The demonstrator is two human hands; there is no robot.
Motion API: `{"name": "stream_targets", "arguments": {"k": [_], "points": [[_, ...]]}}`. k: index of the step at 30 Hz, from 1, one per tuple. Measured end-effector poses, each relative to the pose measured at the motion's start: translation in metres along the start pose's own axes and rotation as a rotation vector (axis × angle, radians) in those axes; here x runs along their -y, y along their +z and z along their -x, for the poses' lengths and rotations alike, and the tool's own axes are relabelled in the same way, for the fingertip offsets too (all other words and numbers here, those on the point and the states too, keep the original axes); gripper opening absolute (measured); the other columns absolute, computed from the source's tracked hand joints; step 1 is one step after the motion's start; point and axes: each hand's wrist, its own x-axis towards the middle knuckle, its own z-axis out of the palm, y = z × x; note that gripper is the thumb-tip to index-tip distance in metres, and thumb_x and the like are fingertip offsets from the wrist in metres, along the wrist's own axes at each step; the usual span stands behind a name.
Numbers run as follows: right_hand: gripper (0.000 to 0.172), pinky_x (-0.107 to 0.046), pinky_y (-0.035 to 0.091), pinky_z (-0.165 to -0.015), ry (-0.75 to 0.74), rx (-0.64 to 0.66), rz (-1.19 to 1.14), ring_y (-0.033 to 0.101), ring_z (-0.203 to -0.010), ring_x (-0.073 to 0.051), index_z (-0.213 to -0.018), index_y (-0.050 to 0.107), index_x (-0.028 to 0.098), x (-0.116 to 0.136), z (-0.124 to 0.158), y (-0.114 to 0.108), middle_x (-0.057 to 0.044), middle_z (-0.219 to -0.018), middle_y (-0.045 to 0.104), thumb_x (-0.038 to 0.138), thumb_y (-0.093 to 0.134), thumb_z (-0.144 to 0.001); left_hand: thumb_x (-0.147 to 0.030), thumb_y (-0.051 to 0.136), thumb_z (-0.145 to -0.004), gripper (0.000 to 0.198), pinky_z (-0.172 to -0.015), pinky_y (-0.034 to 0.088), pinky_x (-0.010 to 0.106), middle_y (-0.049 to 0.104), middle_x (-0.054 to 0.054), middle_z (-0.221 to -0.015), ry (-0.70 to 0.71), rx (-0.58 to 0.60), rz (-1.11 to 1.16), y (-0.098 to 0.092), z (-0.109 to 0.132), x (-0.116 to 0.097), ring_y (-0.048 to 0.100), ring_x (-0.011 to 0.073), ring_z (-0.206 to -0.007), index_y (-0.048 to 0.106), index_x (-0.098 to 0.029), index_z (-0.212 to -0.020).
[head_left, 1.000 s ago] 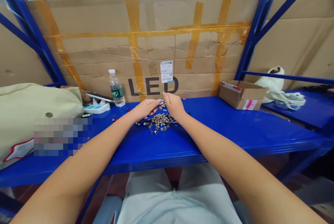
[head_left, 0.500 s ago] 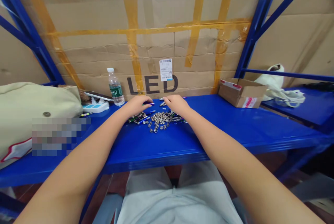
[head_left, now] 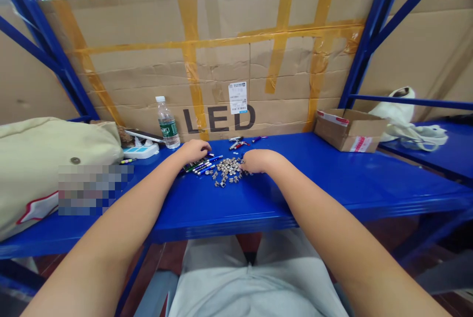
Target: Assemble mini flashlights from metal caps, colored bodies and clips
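Note:
My left hand [head_left: 195, 151] is curled above a bunch of blue and dark pen-shaped tubes [head_left: 205, 165]. A purple end shows just under its fingertips, apparently of a purple pen-shaped tube [head_left: 211, 154]; the fingers hide the rest. To the right of the tubes lies a loose pile of small silvery metal pieces [head_left: 227, 166]. At the pile's right edge my right hand [head_left: 256, 160] reaches down with bent fingers pressed together. Whatever they grip is hidden, and so are most of the small parts under that hand.
Several slim red, silver and dark pieces [head_left: 238, 144] and a purple one [head_left: 257, 139] lie behind the pile. A water bottle [head_left: 168, 127], a white power strip [head_left: 142, 151] and a beige bag [head_left: 55, 154] stand left. An open cardboard box [head_left: 349, 129] sits right, against a cardboard wall [head_left: 148, 70].
My right hand has come back from the slim pieces behind the pile to the pile's right edge, uncovering them. My left hand has lowered slightly towards the tubes. The view has shifted a little.

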Motion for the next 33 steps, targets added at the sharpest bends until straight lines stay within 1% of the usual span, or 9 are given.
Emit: {"name": "stream_targets", "arguments": {"k": [3,6,9,13,17,22,27,30,33], "points": [[0.043,-0.041,0.046,-0.081,0.022,-0.070,-0.036,0.062,-0.100,-0.031,-0.106,0.068,0.010,-0.007,-0.002,-0.004,-0.020,-0.105,0.067,0.036,0.037,-0.093,-0.022,0.047,-0.080,0.031,-0.090,0.043,0.030,0.067,0.006,-0.113,-0.032,0.008,-0.047,-0.006,-0.021,-0.013,0.060,0.0231,-0.105,0.068,-0.020,-0.103],[0.048,-0.042,0.045,-0.085,0.101,-0.254,-0.138,0.058,-0.108,-0.032,-0.113,0.064,0.010,-0.023,-0.007,-0.009,-0.021,-0.117,0.062,0.038,0.030,-0.094,-0.027,0.050,-0.082,0.029,-0.086,0.045,0.027,0.069,0.007,-0.110,-0.037,0.043,-0.068,-0.004,-0.053,-0.039,0.062,0.0222,-0.101,0.068,-0.019,-0.103],[0.045,-0.040,0.044,-0.086,0.171,-0.441,-0.251,0.058,-0.108,-0.031,-0.112,0.064,0.011,-0.038,-0.013,-0.010,-0.020,-0.117,0.063,0.037,0.033,-0.092,-0.038,0.054,-0.083,0.031,-0.082,0.046,0.028,0.070,0.010,-0.103,-0.082,0.088,-0.080,0.007,-0.084,-0.068,0.063,0.0245,-0.096,0.070,-0.016,-0.098],[0.041,-0.037,0.045,-0.085,0.198,-0.503,-0.300,0.060,-0.104,-0.028,-0.109,0.065,0.012,-0.050,-0.019,-0.008,-0.018,-0.115,0.064,0.036,0.038,-0.090,-0.037,0.054,-0.088,0.031,-0.084,0.049,0.034,0.064,0.012,-0.108,-0.165,0.138,-0.092,0.017,-0.104,-0.090,0.061,0.0230,-0.097,0.065,-0.013,-0.104],[0.039,-0.037,0.045,-0.084,0.192,-0.531,-0.324,0.060,-0.104,-0.028,-0.108,0.065,0.013,-0.051,-0.022,-0.007,-0.018,-0.114,0.064,0.033,0.039,-0.089,-0.033,0.054,-0.090,0.031,-0.084,0.051,0.040,0.056,0.009,-0.118,-0.187,0.174,-0.117,0.013,-0.101,-0.088,0.058,0.0209,-0.100,0.055,-0.016,-0.117],[0.035,-0.038,0.045,-0.083,0.189,-0.565,-0.347,0.061,-0.103,-0.029,-0.105,0.065,0.014,-0.053,-0.029,-0.003,-0.017,-0.115,0.064,0.032,0.040,-0.088,-0.034,0.053,-0.086,0.029,-0.077,0.046,0.027,0.069,0.013,-0.098,-0.172,0.145,-0.145,-0.001,-0.086,-0.075,0.062,0.0231,-0.091,0.071,-0.012,-0.089],[0.029,-0.035,0.045,-0.082,0.137,-0.587,-0.335,0.060,-0.101,-0.026,-0.100,0.064,0.015,-0.053,-0.036,0.005,-0.016,-0.111,0.065,0.029,0.041,-0.088,-0.042,0.062,-0.075,0.027,-0.069,0.046,0.024,0.072,0.007,-0.081,-0.150,0.143,-0.108,0.004,-0.078,-0.073,0.065,0.0201,-0.077,0.073,-0.017,-0.078],[0.026,-0.033,0.045,-0.080,0.086,-0.593,-0.329,0.061,-0.098,-0.024,-0.096,0.064,0.016,-0.053,-0.037,0.006,-0.014,-0.107,0.067,0.030,0.044,-0.088,-0.034,0.062,-0.074,0.020,-0.071,0.047,0.025,0.072,0.007,-0.079,-0.146,0.065,-0.061,0.003,-0.080,-0.074,0.065,0.0207,-0.078,0.072,-0.018,-0.076],[0.023,-0.031,0.044,-0.081,0.058,-0.604,-0.346,0.061,-0.097,-0.023,-0.095,0.064,0.016,-0.057,-0.040,0.007,-0.013,-0.104,0.067,0.028,0.046,-0.087,-0.031,0.056,-0.079,0.023,-0.074,0.047,0.029,0.072,0.013,-0.088,-0.144,-0.053,0.006,-0.011,-0.082,-0.073,0.065,0.0240,-0.085,0.070,-0.014,-0.083]]}}
